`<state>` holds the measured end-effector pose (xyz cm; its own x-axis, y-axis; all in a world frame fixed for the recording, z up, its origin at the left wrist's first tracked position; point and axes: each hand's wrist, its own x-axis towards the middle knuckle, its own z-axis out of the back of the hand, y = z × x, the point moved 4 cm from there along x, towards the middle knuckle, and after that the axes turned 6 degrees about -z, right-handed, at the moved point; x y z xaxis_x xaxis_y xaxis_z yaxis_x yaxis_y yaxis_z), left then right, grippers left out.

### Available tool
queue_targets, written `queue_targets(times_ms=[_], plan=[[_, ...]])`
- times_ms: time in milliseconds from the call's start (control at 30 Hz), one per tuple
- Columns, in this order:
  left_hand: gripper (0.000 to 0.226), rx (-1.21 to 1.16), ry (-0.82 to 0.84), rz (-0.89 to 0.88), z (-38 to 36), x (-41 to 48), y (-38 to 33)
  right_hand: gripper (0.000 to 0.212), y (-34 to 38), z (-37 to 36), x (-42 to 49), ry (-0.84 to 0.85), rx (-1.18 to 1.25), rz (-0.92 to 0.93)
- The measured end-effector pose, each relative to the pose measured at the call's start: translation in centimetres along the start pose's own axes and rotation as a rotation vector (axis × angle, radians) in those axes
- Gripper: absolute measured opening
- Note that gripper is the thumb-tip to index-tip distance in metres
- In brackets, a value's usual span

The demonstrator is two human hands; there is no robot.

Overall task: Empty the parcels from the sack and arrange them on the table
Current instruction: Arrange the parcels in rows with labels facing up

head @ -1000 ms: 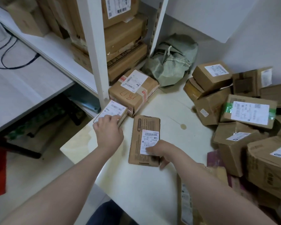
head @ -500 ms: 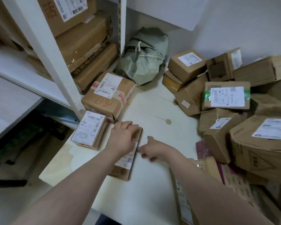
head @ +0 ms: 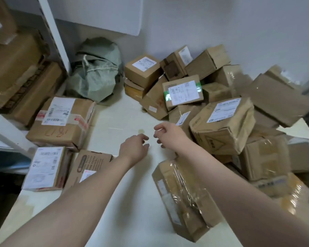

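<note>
Head view has both of your hands empty above the bare middle of the table (head: 125,202). Your left hand (head: 134,148) hovers with its fingers loosely curled around nothing. Your right hand (head: 169,136), just beside it, is equally slack, thumb and forefinger apart.

The green sack (head: 95,72) lies crumpled in the far corner; you cannot tell from here whether anything is left inside it. On the near side of the sack, touching it, sits a large labelled parcel (head: 61,120). Nearer to you lie a white-labelled parcel (head: 45,168) and a flat parcel (head: 91,164), side by side and label up. To the right of the sack, a heap of parcels (head: 184,93) leans every which way.

You look to be between placements in the arranging step, with the heap yet to be sorted. The dented box (head: 221,125) at the heap's edge lies closest to your right hand. It probably wants both hands and a straight lift, since its neighbours lean against it and may slide. Set it label up beside the row.
</note>
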<state>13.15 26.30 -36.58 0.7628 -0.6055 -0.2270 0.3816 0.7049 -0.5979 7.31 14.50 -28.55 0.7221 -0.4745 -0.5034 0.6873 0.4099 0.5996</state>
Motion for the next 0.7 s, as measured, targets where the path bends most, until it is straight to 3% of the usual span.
queue_targets(times_ms=[67, 167, 233, 300, 367, 433, 567, 700], plan=[[0.033, -0.186, 0.058, 0.042, -1.4, -0.1, -2.2, 0.021, -1.8, 1.7, -1.9, 0.093, -0.022, -0.112], [0.044, -0.289, 0.108, 0.145, -3.7, -1.1, -3.8, 0.040, -4.8, 2.9, -5.4, 0.137, -0.576, -0.142], [0.052, -0.289, 0.090, 0.199, -4.8, -2.3, -4.1, 0.069, -7.3, 2.3, -7.3, 0.137, -0.813, -0.137], [0.054, -0.324, 0.064, 0.268, -5.7, -3.7, -4.2, 0.103, -9.7, 0.9, -8.9, 0.154, -0.791, -0.219], [0.055, -0.371, 0.032, 0.309, -6.2, -5.1, -4.2, 0.118, -11.0, -0.8, -9.8, 0.127, -0.823, -0.264], [0.058, -0.358, -0.005, 0.298, -6.6, -6.1, -4.0, 0.122, -11.5, -2.8, -10.0, 0.081, -0.890, -0.261], [0.060, -0.279, -0.056, 0.246, -6.7, -7.9, -2.9, 0.109, -10.9, -4.4, -10.3, -0.059, -0.911, -0.190], [0.054, -0.274, -0.379, 0.188, -2.2, -7.9, -1.4, 0.102, -6.8, -3.5, -9.7, -0.055, -0.741, -0.106]])
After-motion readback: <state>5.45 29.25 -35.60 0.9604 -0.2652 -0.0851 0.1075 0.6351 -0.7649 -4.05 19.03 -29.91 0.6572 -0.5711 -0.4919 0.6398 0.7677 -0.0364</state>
